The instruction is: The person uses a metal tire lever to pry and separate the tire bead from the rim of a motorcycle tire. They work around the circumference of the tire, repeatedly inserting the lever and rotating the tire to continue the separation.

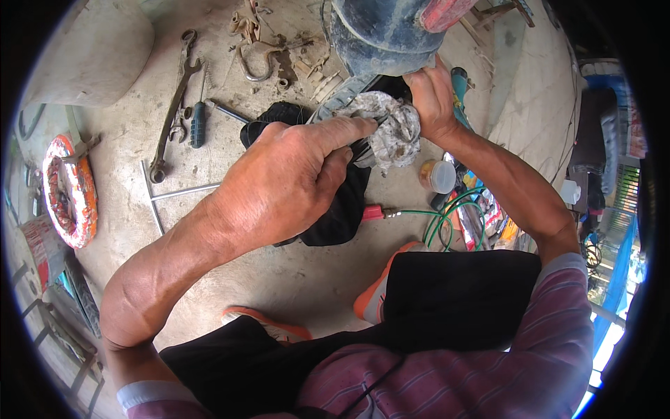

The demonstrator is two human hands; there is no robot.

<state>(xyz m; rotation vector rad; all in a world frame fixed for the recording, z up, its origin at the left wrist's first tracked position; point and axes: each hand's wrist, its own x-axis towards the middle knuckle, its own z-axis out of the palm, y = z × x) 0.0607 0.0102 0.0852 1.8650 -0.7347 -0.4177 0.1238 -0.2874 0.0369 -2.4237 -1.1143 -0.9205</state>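
A crumpled grey-white rag (394,136), stained with dirt, lies against a dark part under a dusty blue-black rounded body (380,42). My left hand (289,178) reaches across from the left, its index finger pressed on the rag's near side with the thumb below. My right hand (433,101) is closed at the far side of the rag, against the underside of the rounded body; its fingertips and what they grip are hidden. Beneath my left hand lies a black cloth (335,216).
Left on the concrete floor are a long wrench (174,105), a screwdriver (198,126), a T-handle wrench (171,194) and an orange-silver wrapped ring (70,192). Right of my hands are a clear jar (438,176) and a green hose (436,227) with a red-handled fitting (373,213).
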